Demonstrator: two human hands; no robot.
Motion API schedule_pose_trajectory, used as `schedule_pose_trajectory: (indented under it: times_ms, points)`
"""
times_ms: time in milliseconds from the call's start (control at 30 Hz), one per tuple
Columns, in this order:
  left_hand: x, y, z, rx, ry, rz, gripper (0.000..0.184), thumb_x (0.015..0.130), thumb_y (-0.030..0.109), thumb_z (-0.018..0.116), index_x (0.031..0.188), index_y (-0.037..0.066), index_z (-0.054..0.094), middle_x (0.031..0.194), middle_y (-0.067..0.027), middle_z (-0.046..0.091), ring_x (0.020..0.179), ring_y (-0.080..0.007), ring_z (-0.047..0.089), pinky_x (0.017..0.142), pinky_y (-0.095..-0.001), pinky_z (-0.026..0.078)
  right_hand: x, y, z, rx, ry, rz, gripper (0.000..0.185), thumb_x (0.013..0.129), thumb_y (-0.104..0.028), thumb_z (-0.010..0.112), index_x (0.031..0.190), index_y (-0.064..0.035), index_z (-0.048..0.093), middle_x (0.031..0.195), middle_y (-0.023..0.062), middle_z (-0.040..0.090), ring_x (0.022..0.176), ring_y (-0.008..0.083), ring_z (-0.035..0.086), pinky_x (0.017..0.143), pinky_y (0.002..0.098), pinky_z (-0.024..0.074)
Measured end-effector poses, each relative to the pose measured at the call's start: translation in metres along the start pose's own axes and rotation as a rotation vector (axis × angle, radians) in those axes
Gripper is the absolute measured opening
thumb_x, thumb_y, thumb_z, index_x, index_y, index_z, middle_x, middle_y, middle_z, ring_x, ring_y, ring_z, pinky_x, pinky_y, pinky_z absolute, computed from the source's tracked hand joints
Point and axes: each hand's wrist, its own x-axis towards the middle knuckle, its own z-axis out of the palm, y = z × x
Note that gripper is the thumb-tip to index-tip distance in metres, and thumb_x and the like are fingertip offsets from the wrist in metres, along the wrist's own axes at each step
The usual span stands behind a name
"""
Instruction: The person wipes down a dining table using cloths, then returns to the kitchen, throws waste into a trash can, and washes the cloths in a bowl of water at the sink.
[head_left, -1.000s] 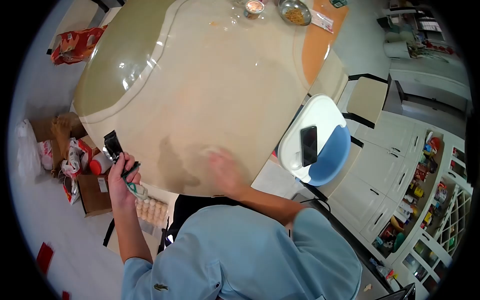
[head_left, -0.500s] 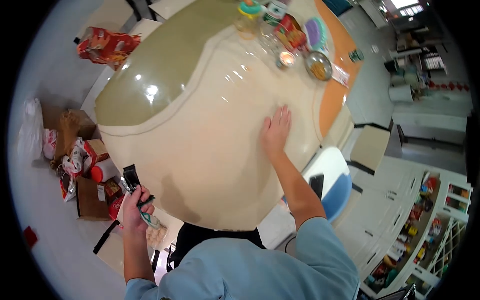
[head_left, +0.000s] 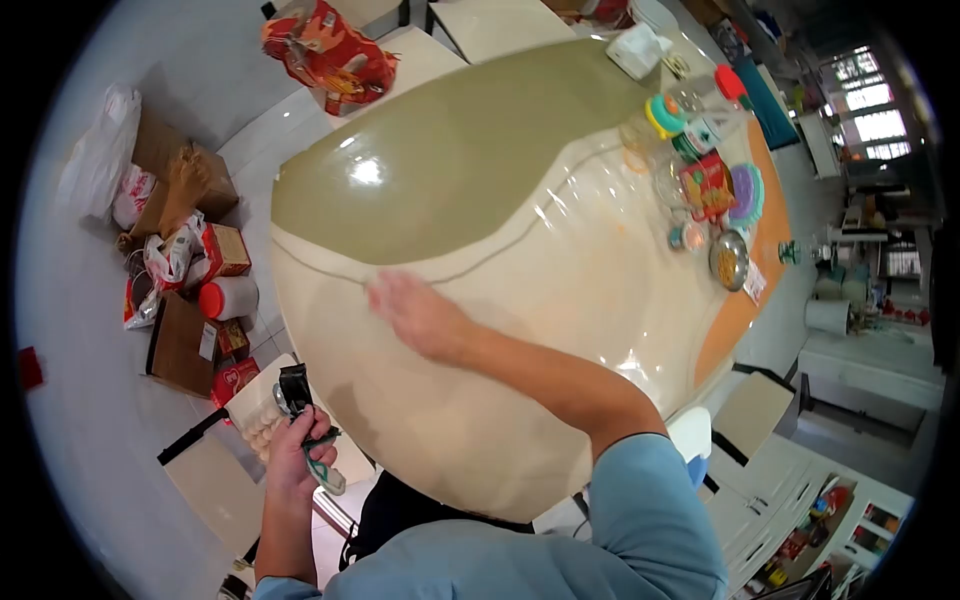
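My left hand (head_left: pixel 298 455) is closed around a bundle of small things beside the table's near left edge. A black piece with a silver part (head_left: pixel 292 388) sticks out above my fingers, and a green-and-white strip (head_left: pixel 326 478) hangs below. I cannot make out their exact kind. My right hand (head_left: pixel 418 318) is over the cream part of the glossy table (head_left: pixel 500 390), near the curved line bordering the olive area. It is blurred by motion, so its fingers do not show clearly and I see nothing in it.
At the table's far right stand a jar with a yellow-and-teal lid (head_left: pixel 665 117), a red packet (head_left: pixel 707 187), a purple-and-teal thing (head_left: pixel 746 195) and a metal bowl (head_left: pixel 728 262). A red bag (head_left: pixel 335 60) lies on a chair. Cardboard boxes (head_left: pixel 180 350) stand on the floor at left.
My right hand has swept from the table's right side across to the left. The view has shifted. My left hand still holds the same bundle.
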Motion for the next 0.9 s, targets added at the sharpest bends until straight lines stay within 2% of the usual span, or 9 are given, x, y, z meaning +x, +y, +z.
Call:
schedule_pose_trajectory:
  times_ms: [33,67,100,200,233,300,367,567,900]
  points:
    - [0.003,0.003,-0.004,-0.014,0.002,0.01,0.017,0.102,0.026,0.052,0.095,0.011,0.055,0.072,0.0027,0.046,0.046,-0.005,0.035,0.041,-0.0211,0.032,-0.003,-0.007,-0.004,-0.253,0.037,-0.335,0.037,0.105,-0.033,0.038,0.11,-0.0037,0.059,0.113,0.0183,0.059,0.114,0.0343,0.053,0.105,0.0433,0.0376]
    - [0.003,0.004,-0.006,-0.022,-0.015,0.017,0.017,0.102,0.026,0.052,0.094,0.011,0.055,0.072,0.0023,0.046,0.046,-0.0051,0.035,0.04,-0.0215,0.032,-0.001,0.004,-0.025,0.252,-0.064,0.236,0.028,0.101,-0.026,0.046,0.115,-0.0045,0.06,0.118,0.0154,0.059,0.118,0.0343,0.051,0.107,0.0425,0.0379]
    - [0.002,0.005,-0.008,-0.031,-0.027,0.025,0.017,0.102,0.026,0.053,0.094,0.011,0.055,0.072,0.0019,0.046,0.046,-0.0052,0.035,0.04,-0.0218,0.032,0.006,0.046,-0.054,0.184,0.035,0.458,0.028,0.094,-0.017,0.051,0.116,-0.0032,0.061,0.125,0.0143,0.059,0.118,0.0315,0.053,0.103,0.0421,0.0412]
    - [-0.008,0.001,-0.012,-0.078,0.052,0.047,0.022,0.101,0.027,0.054,0.088,0.009,0.052,0.07,0.0019,0.044,0.046,-0.0068,0.035,0.04,-0.0233,0.031,0.025,0.198,-0.184,-0.911,0.517,0.172,0.032,0.091,-0.007,0.046,0.12,0.0008,0.058,0.111,0.0192,0.062,0.099,0.0344,0.059,0.09,0.0446,0.0475]
    - [-0.013,-0.005,-0.018,-0.12,0.066,0.043,0.022,0.101,0.027,0.055,0.088,0.009,0.052,0.07,0.0019,0.045,0.046,-0.0069,0.035,0.04,-0.0233,0.032,0.041,0.21,-0.215,-0.688,0.537,0.451,0.032,0.091,-0.011,0.048,0.118,0.0021,0.059,0.111,0.0221,0.062,0.101,0.0373,0.058,0.091,0.046,0.0469]
    - [-0.021,-0.009,-0.03,-0.159,0.096,0.059,0.022,0.1,0.026,0.056,0.089,0.009,0.052,0.071,0.0014,0.045,0.046,-0.007,0.035,0.039,-0.0233,0.032,0.09,0.247,-0.205,-0.883,0.584,0.321,0.033,0.09,-0.014,0.05,0.117,0.0033,0.059,0.111,0.0241,0.062,0.103,0.0395,0.058,0.093,0.0463,0.0467]
    - [-0.029,-0.016,-0.034,-0.225,0.085,0.064,0.021,0.1,0.026,0.057,0.089,0.008,0.052,0.071,0.001,0.044,0.045,-0.0071,0.035,0.039,-0.0235,0.032,0.144,0.226,-0.162,-0.832,0.503,-0.101,0.036,0.089,-0.014,0.052,0.119,0.0034,0.059,0.113,0.0238,0.061,0.109,0.0396,0.056,0.096,0.0457,0.0457]
    - [-0.036,-0.04,-0.004,-0.226,-0.004,0.031,0.02,0.101,0.024,0.055,0.092,0.006,0.053,0.073,0.0007,0.045,0.048,-0.0072,0.036,0.042,-0.0242,0.034,0.176,0.069,0.018,-0.353,0.049,-0.342,0.045,0.083,-0.006,0.056,0.128,-0.001,0.054,0.123,0.0221,0.059,0.127,0.0386,0.049,0.107,0.0475,0.0406]
    - [-0.102,-0.12,0.01,-0.188,-0.087,0.056,0.02,0.102,0.024,0.052,0.093,0.007,0.054,0.074,0.0001,0.045,0.048,-0.0078,0.036,0.043,-0.0249,0.033,-0.12,-0.059,0.059,0.077,-0.409,-0.641,0.056,0.083,-0.01,0.063,0.136,-0.0024,0.05,0.138,0.0164,0.052,0.127,0.0351,0.051,0.109,0.0466,0.039]
